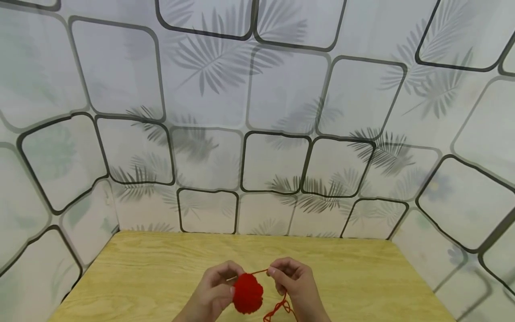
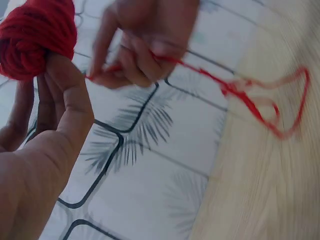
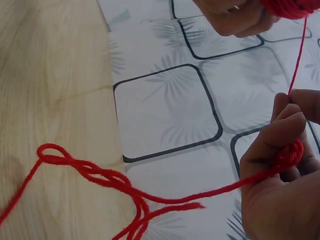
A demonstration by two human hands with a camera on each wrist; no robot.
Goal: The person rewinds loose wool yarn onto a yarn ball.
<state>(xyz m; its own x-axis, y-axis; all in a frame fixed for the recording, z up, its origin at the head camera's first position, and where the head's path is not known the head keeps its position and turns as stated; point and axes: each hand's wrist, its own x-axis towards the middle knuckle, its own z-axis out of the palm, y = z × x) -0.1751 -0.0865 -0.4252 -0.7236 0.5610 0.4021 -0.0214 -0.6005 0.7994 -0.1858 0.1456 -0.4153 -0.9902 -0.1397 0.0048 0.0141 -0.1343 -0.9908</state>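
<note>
My left hand (image 1: 215,290) holds a ball of red yarn (image 1: 248,294) between its fingers and thumb, above the table. In the left wrist view the ball (image 2: 37,37) shows wound strands, cut off by the frame's top edge. To its right, my right hand (image 1: 295,279) pinches a strand of yarn (image 3: 298,62) that runs taut from the ball. A small bunch of yarn (image 3: 288,155) sits inside the curled fingers of that hand. From there a loose, looped length of yarn (image 3: 107,175) hangs down, with one cut end visible.
A wooden table (image 1: 169,259) lies under both hands. Behind it and along both sides stand pale walls (image 1: 277,163) patterned with dark rounded squares and grey leaves.
</note>
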